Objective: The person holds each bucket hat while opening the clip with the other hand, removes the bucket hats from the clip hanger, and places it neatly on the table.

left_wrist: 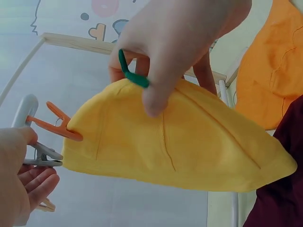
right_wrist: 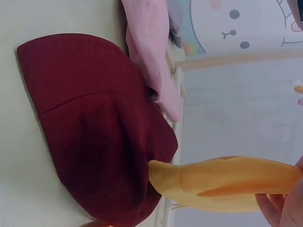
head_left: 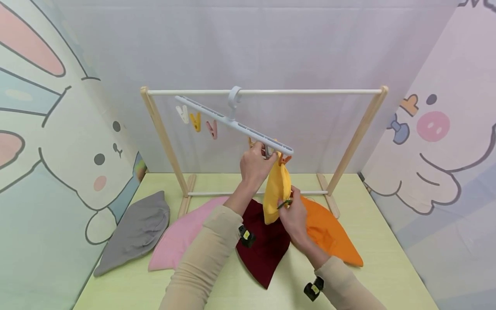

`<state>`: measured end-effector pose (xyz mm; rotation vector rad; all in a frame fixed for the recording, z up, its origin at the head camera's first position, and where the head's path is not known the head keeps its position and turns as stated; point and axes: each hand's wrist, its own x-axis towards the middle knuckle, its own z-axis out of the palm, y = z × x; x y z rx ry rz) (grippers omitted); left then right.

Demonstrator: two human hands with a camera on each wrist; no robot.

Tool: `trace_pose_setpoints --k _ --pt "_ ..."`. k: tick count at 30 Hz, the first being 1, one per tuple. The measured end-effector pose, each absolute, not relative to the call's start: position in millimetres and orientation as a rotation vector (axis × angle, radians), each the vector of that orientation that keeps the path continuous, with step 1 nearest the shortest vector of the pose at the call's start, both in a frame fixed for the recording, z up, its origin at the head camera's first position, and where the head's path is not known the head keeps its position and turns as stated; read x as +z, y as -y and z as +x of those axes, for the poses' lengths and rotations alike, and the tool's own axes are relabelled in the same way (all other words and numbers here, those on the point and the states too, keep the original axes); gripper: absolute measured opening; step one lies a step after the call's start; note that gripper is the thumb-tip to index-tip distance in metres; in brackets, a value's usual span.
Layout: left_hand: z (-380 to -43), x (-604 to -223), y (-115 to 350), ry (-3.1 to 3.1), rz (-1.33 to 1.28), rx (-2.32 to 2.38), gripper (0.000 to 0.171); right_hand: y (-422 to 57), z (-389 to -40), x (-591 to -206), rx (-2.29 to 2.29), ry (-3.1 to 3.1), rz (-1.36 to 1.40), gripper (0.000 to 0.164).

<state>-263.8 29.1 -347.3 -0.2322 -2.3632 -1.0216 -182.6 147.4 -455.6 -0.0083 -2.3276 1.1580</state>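
A yellow bucket hat [head_left: 275, 189] hangs from one end of a light grey hanger [head_left: 248, 129], gripped by an orange clothespin [left_wrist: 59, 124]. My left hand [head_left: 255, 165] pinches a grey clothespin [left_wrist: 43, 156] under the hanger, its tips right at the hat's edge. My right hand [head_left: 294, 217] holds the hat lower down, thumb on one side and fingers on the other. A small green piece [left_wrist: 130, 73] sticks out beside that thumb; its far end is hidden. In the right wrist view the hat shows edge-on above a maroon hat [right_wrist: 94, 118].
The hanger hooks over the white rail [head_left: 310, 91] of a wooden-legged rack. White [head_left: 182, 114], yellow [head_left: 195, 122] and pink [head_left: 212, 129] clothespins dangle from its far half. On the table lie grey [head_left: 135, 232], pink [head_left: 182, 237] and orange [head_left: 329, 232] hats.
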Motion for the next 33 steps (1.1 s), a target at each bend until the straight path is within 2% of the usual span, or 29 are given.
trace_pose_setpoints --k 6,10,19,33 --pt "-263.5 -348.2 -28.3 2.368 -0.226 -1.016 0.023 -154.0 -185.4 -453.7 1.046 2.302 0.016 0.025" --pt "-264.1 -349.3 -28.0 2.358 -0.230 -0.999 0.022 -158.5 -186.7 -453.1 0.999 2.288 0.026 0.016" --pt "-265.4 -352.5 -27.3 2.334 -0.246 -0.996 0.021 -165.6 -188.2 -451.1 0.976 2.267 0.077 0.010" --pt "-263.8 -349.0 -26.7 2.334 -0.256 -0.985 0.021 -173.5 -187.3 -436.8 0.989 2.226 0.137 0.010"
